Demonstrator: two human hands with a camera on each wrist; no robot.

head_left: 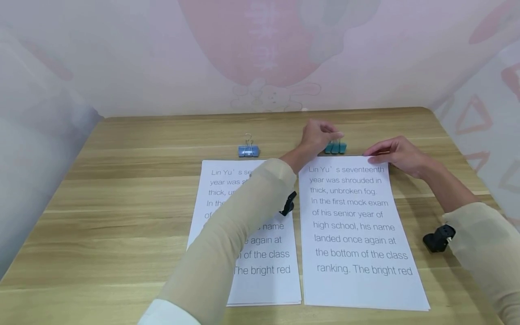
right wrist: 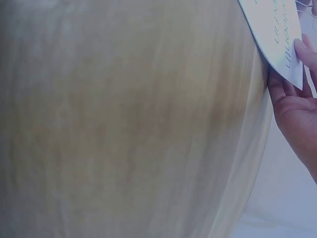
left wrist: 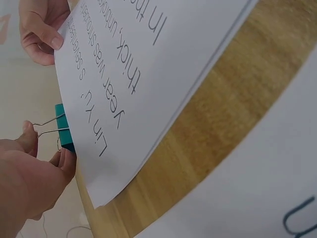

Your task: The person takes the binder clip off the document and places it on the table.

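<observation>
Two stacks of printed paper lie side by side on a wooden table [head_left: 122, 189]. My left hand [head_left: 318, 135] reaches across to the top edge of the right stack [head_left: 357, 225] and pinches the wire handles of a teal binder clip [head_left: 335, 147]. In the left wrist view the teal binder clip [left wrist: 63, 126] sits at the paper's top edge [left wrist: 138, 74], with my left hand's fingers [left wrist: 29, 183] on its handles. My right hand [head_left: 396, 153] pinches the stack's top right corner. The right wrist view shows its thumb [right wrist: 303, 48] on the lifted paper corner [right wrist: 280, 34].
The left paper stack [head_left: 264, 271] lies partly under my left forearm. A blue binder clip [head_left: 248, 150] with silver handles stands just beyond its top edge. Walls covered in pale fabric close in the table's back and sides.
</observation>
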